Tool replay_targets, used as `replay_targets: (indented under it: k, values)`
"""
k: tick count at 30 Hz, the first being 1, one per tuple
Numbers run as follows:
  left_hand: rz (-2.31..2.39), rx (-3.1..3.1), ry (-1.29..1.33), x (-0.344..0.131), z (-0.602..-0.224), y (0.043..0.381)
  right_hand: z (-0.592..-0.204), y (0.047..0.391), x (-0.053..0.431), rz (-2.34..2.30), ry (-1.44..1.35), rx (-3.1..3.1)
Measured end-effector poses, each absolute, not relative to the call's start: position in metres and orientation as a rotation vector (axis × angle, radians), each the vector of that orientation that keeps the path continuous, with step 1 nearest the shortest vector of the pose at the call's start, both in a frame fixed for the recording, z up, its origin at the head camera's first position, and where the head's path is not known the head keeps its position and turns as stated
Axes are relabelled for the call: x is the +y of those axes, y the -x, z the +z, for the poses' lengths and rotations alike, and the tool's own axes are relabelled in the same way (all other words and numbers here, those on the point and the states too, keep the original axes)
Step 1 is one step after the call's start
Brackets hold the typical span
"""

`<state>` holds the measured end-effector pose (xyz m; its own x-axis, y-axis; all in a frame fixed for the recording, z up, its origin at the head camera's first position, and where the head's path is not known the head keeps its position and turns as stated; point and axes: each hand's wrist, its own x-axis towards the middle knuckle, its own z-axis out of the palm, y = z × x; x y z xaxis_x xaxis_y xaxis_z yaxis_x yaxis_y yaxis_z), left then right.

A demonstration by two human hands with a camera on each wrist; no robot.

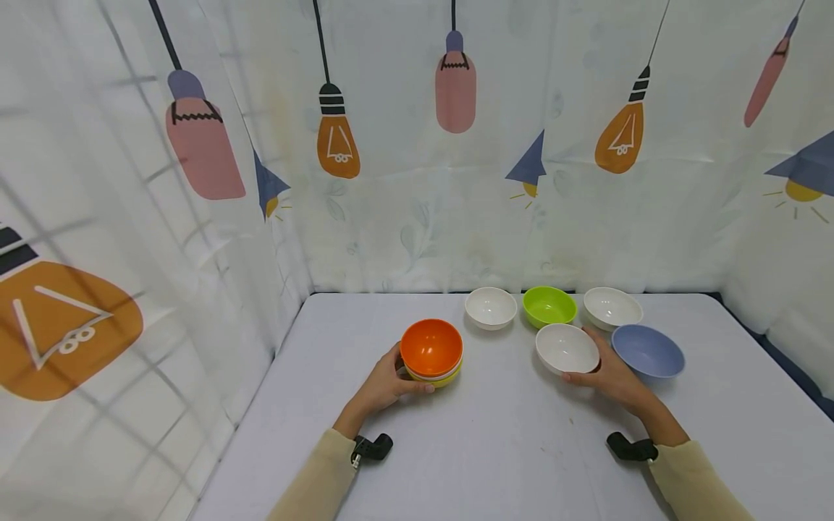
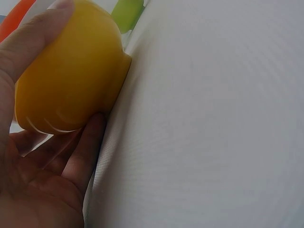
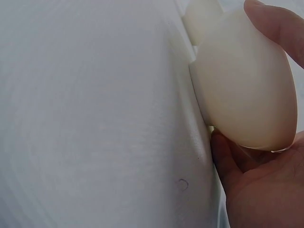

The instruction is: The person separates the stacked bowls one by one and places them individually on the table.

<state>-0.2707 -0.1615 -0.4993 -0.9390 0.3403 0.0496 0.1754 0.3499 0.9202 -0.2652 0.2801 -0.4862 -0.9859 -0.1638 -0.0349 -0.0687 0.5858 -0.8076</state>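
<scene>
On the left, my left hand (image 1: 384,383) grips a stack of nested bowls from its near left side. An orange bowl (image 1: 431,347) is uppermost, a white rim shows under it, and a yellow bowl (image 2: 76,71) forms the bottom, its foot at the tabletop. My left thumb lies along the yellow wall, other fingers curving around beneath. To the right, my right hand (image 1: 612,373) holds a white bowl (image 1: 567,349) by its right and near sides. In the right wrist view the thumb is on the wall of this white bowl (image 3: 247,80), fingers around its lower side.
Behind the right hand's bowl stand another white bowl (image 1: 491,308), a green bowl (image 1: 549,306) and a third white bowl (image 1: 612,308). A blue bowl (image 1: 648,352) sits close to the right hand. A white cloth covers the table (image 1: 495,449); a patterned curtain (image 1: 404,217) hangs behind.
</scene>
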Motion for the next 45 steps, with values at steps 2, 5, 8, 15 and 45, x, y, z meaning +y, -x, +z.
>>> replay_targets:
  k: [2, 5, 8, 15, 45]
  values:
    - [1.644, 2.454, -0.476, -0.162, -0.5, 0.271, -0.486, 0.265, 0.28, -1.368, 0.205, 2.704]
    - [1.645, 2.454, -0.491, -0.162, -0.5, 0.271, -0.485, 0.265, 0.279, -1.364, 0.204, 2.706]
    - [1.649, 2.453, -0.509, -0.162, -0.5, 0.271, -0.483, 0.265, 0.279, -1.334, 0.188, 2.715]
    - [1.679, 2.429, -0.496, -0.161, -0.499, 0.269, -0.47, 0.261, 0.273, -1.223, 0.205, 2.793]
    - [1.681, 2.421, -0.528, -0.163, -0.499, 0.269, -0.436, 0.276, 0.143, -1.351, 0.688, 2.56]
